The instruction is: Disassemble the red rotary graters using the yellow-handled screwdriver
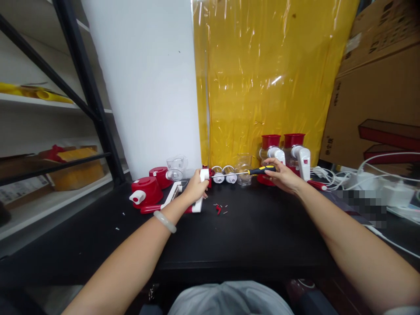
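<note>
My left hand (194, 189) is closed around a white crank handle (198, 205), which it holds up above the black table. A screwdriver (257, 171) with a yellow and black grip lies level in my right hand (282, 176), its shaft pointing left. The tip reaches the white end of the crank; whether it sits in a screw I cannot tell. Below, small screws (225, 212) and a small red part (218, 209) lie on the table. Left of my left hand are red bases (146, 191), a clear plastic housing (177, 169) and another white crank (173, 193).
Two drum inserts (230, 174) and a clear housing (243, 174) stand at the back. Two assembled red and white rotary graters (297, 151) are behind my right hand. White cables (331, 177) and a cardboard box (377, 96) occupy the right; a shelf rack (85, 83) the left.
</note>
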Demonstrator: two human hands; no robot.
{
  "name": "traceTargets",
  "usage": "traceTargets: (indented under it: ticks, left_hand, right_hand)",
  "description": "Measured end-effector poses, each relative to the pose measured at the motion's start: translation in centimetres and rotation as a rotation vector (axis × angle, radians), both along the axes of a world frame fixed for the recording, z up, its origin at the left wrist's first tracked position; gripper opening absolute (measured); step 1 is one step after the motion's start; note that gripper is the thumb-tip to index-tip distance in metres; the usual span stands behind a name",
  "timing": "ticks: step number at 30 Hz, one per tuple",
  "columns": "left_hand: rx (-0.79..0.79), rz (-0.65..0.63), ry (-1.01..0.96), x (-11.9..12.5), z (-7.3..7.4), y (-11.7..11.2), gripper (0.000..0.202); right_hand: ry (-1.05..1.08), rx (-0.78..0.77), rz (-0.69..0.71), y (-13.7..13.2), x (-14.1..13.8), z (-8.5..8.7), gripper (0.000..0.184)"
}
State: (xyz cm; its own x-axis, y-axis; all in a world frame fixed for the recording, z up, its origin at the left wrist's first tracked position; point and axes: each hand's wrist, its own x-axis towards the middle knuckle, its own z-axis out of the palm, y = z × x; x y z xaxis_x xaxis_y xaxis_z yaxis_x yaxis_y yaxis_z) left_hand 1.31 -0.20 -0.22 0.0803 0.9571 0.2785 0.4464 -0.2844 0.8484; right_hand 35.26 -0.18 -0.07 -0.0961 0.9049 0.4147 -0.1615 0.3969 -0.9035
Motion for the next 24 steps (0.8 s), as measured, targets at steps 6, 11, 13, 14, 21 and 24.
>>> traceTargets:
  ticks: [6, 11, 13, 14, 21, 24]
  left_hand:
    - [-0.062, -0.033, -0.087, 0.22, -0.08, -0.06, 0.042]
    - [-0.075, -0.028, -0.085, 0.37, -0.13, -0.08, 0.042]
    - [-0.058, -0.027, -0.077, 0.33, -0.15, -0.05, 0.041]
    - [-0.05, -0.027, -0.071, 0.3, -0.15, -0.04, 0.041]
    - [-0.047, -0.018, -0.059, 0.12, -0.07, -0.09, 0.046]
    - [-0.045, -0.02, -0.064, 0.21, -0.05, -0.19, 0.046]
  right_hand:
    - [-0.047, 0.047, -0.036, 0.01, -0.43, 0.29, 0.045]
    - [-0.283, 0.026, -0.224, 0.16, -0.3, 0.54, 0.037]
    - [-0.445, 0.023, -0.276, 0.1, -0.14, 0.65, 0.042]
    - [-0.502, 0.04, -0.295, 0.08, -0.09, 0.69, 0.044]
    - [-0.38, 0.125, -0.311, 0.38, -0.37, 0.5, 0.04]
    - [-0.298, 0.118, -0.268, 0.47, -0.37, 0.32, 0.041]
